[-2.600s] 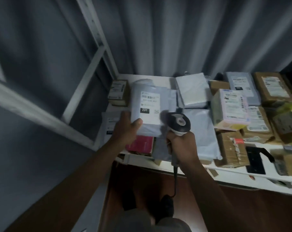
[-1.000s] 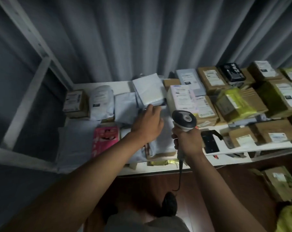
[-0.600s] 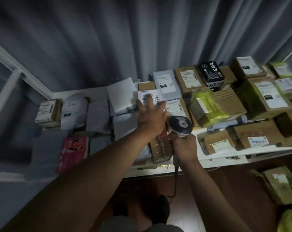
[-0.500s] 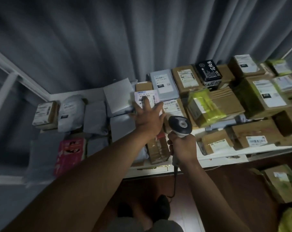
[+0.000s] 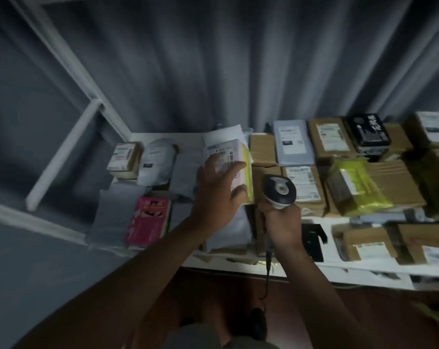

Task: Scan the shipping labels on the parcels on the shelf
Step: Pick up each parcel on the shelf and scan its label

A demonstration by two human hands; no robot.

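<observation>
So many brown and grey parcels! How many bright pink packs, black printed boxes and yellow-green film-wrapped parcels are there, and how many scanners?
Bright pink pack: 1
Black printed box: 1
Yellow-green wrapped parcel: 1
Scanner, gripped in the right hand: 1
Total: 4

Shelf [image 5: 188, 138] surface crowded. Bare white strip only at back left, behind grey poly bag [image 5: 156, 161] and small carton [image 5: 124, 159]. Right half packed: brown boxes [image 5: 330, 141], black box [image 5: 369, 131], yellow-wrapped parcel [image 5: 357, 185] touching or overlapping, no gaps between. Left side walled by slanted white frame bars [image 5: 62, 157]. Curtain [image 5: 238, 59] closes the back. Open air above parcels and over front edge. Left hand [image 5: 217, 195] with labelled box [image 5: 228, 159] and right hand [image 5: 282, 222] with scanner [image 5: 278, 191] occupy centre front.
</observation>
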